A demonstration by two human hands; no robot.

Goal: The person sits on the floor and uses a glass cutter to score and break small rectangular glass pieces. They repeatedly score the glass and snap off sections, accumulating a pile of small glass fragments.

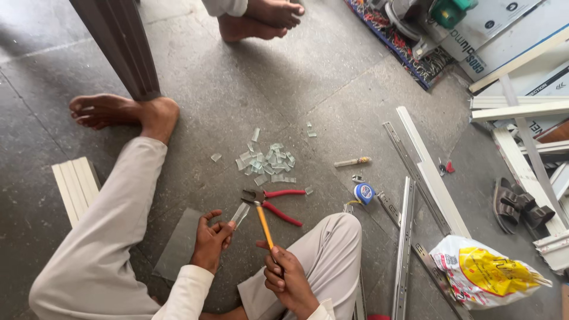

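I sit on a grey floor with my legs out. My left hand (210, 240) pinches a small strip of clear glass (239, 214) at its near end. My right hand (285, 274) grips the yellow handle of a small hammer (261, 212), whose dark head hovers just right of the glass strip's far end. Red-handled pliers (280, 204) lie on the floor right beside the hammer head. A pile of several small glass chips (267, 161) lies a little farther out. A grey glass sheet (178, 246) lies flat under my left hand.
Another person's bare feet (261, 18) are at the top. A blue tape measure (364, 192), a marker (351, 161), metal rails (405, 237), white profile strips (432, 178), a printed plastic bag (486, 272), sandals (521, 207) and a white ribbed block (76, 186) lie around. A dark post (121, 47) stands far left.
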